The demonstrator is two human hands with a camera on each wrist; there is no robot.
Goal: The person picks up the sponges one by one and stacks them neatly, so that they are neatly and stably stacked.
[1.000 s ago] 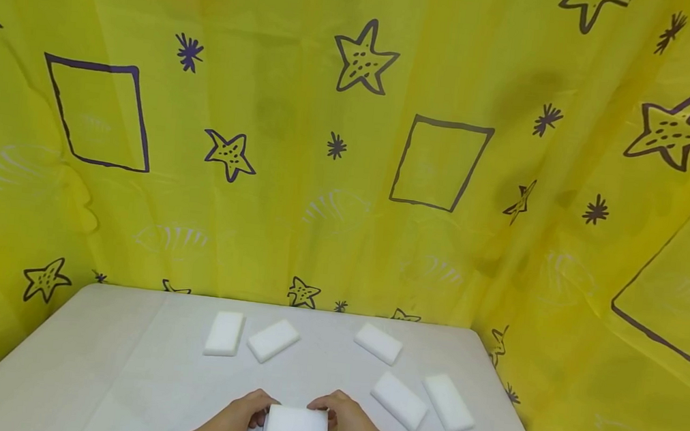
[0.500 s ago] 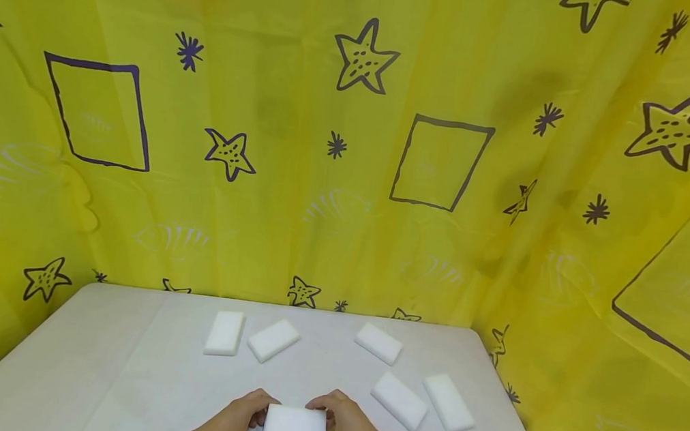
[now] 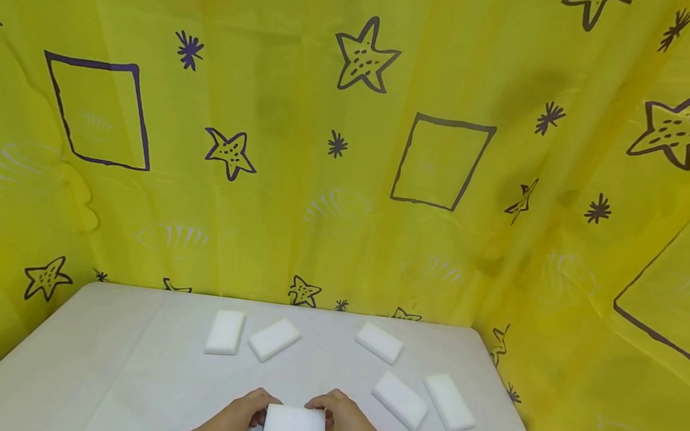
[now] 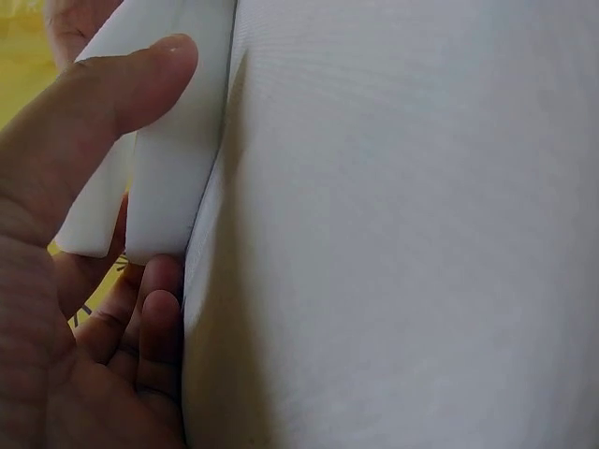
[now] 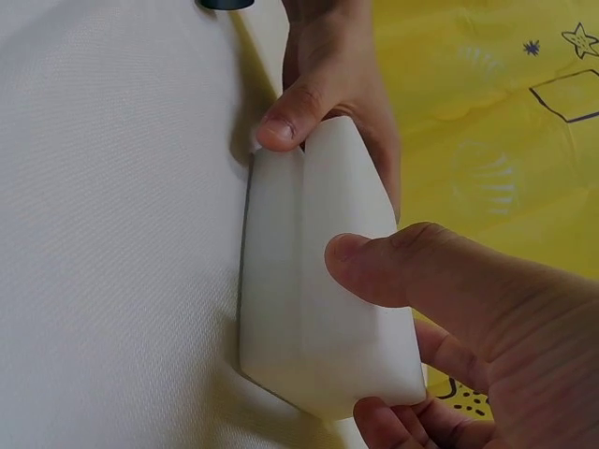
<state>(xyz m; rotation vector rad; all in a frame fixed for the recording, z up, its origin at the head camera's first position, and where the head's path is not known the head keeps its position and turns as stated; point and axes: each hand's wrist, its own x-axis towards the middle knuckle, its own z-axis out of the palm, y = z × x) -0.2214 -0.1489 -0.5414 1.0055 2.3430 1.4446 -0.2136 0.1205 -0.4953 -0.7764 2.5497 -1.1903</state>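
Two white block-shaped sponges lie stacked flat near the table's front edge. The upper sponge (image 3: 294, 429) covers most of the lower sponge (image 5: 271, 267), whose side shows in both wrist views. From the left, my left hand (image 3: 234, 422) grips the stack, its thumb (image 4: 154, 84) against the lower sponge's side and its fingers around the far side. My right hand (image 3: 352, 430) holds the upper sponge at its right end, with the thumb (image 5: 374, 267) on the near side and fingertips at the end and behind. In the right wrist view the two layers nearly line up.
On the white table (image 3: 123, 360) lie several more white sponges: one sponge (image 3: 225, 332) and a tilted sponge (image 3: 274, 339) at back left, others such as a sponge (image 3: 400, 401) and a sponge (image 3: 449, 402) at right. A yellow patterned curtain (image 3: 282, 224) surrounds the table.
The upper sponge has shifted slightly left over the lower one, and my right hand with it. My left hand stays in place. The loose sponges have not moved.
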